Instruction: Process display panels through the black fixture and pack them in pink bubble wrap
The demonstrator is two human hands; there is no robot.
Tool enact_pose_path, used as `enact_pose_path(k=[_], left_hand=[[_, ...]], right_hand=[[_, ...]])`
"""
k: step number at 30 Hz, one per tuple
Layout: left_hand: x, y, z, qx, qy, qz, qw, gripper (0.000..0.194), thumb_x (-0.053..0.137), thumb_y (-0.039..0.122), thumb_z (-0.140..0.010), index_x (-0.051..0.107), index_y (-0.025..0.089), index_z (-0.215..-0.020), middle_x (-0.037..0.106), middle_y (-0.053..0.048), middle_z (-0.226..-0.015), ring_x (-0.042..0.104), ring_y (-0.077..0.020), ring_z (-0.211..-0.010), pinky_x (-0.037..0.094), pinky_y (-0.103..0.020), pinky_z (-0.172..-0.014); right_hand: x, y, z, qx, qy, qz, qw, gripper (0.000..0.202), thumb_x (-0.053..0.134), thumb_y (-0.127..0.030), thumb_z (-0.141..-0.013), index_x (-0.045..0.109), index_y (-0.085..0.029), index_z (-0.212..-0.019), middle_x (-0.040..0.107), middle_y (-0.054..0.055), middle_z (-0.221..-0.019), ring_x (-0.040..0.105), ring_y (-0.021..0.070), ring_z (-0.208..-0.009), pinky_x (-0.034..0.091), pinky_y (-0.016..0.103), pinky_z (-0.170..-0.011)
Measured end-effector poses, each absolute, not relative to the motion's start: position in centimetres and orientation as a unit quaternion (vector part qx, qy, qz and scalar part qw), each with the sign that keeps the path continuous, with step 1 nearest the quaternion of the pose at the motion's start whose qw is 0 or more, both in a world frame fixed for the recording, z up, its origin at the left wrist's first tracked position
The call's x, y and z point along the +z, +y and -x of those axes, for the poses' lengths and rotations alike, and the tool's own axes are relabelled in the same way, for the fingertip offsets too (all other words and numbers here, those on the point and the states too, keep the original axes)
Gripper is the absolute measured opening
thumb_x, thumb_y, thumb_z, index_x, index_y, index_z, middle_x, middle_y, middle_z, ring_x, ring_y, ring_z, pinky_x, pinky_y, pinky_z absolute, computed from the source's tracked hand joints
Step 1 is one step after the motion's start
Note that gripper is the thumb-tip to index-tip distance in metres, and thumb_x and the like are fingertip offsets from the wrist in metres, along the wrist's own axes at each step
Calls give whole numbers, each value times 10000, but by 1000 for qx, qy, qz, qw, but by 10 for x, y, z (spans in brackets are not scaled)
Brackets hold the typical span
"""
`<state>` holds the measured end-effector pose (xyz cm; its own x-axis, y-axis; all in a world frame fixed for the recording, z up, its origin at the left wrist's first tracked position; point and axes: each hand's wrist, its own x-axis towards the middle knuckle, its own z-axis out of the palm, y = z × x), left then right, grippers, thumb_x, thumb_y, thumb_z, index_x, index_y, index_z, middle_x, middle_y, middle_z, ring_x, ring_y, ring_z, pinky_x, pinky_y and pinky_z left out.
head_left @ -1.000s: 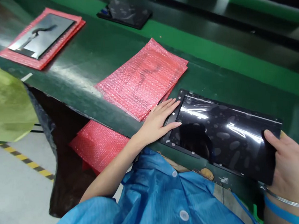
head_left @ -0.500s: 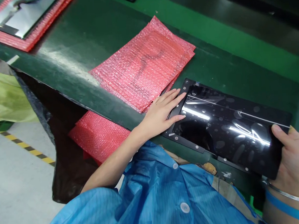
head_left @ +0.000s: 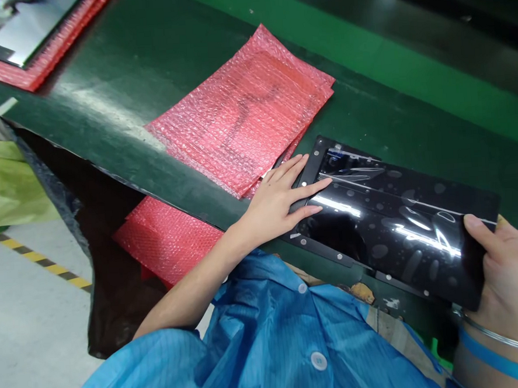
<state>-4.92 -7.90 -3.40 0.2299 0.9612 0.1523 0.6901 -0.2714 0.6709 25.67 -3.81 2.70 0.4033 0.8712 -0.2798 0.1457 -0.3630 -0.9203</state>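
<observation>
A glossy black display panel [head_left: 370, 222], covered by clear film with bubbles and creases, lies over a flat black frame [head_left: 312, 166] dotted with round silver spots. My left hand [head_left: 274, 202] rests flat across the frame's left edge with its fingers spread; the tips of the index finger and thumb reach the panel's left end. At the opposite end, my right hand [head_left: 506, 264] grips the panel's right edge, thumb on top and the other fingers mostly hidden beneath. That end of the panel looks tilted up slightly.
Pink bubble-wrap pouches [head_left: 240, 113] are stacked left of the frame on the green table [head_left: 122, 108]. More pink bubble wrap [head_left: 169, 237] sits below the table edge in a dark-lined space. Another panel [head_left: 29, 26] lies on bubble wrap at upper left. Part of a person in yellow-green clothing [head_left: 13, 185] shows at left.
My left index finger has moved inward from the frame's edge onto the panel's film, and the fingers are spread wider. My right hand keeps its grip. The whole view has shifted slightly.
</observation>
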Motion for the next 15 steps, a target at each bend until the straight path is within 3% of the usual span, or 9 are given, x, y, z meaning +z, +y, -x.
enact_pose_path(k=[15], left_hand=[[-36, -81, 48, 283, 554, -746, 237, 565, 652, 563, -930, 608, 320, -1438, 356, -120, -1654, 290, -352, -1544, 249, -563, -1235]], right_hand=[[25, -34, -259, 420, -367, 722, 410, 396, 841, -398, -507, 681, -238, -831, 684, 19, -700, 683, 270, -654, 567, 408, -602]])
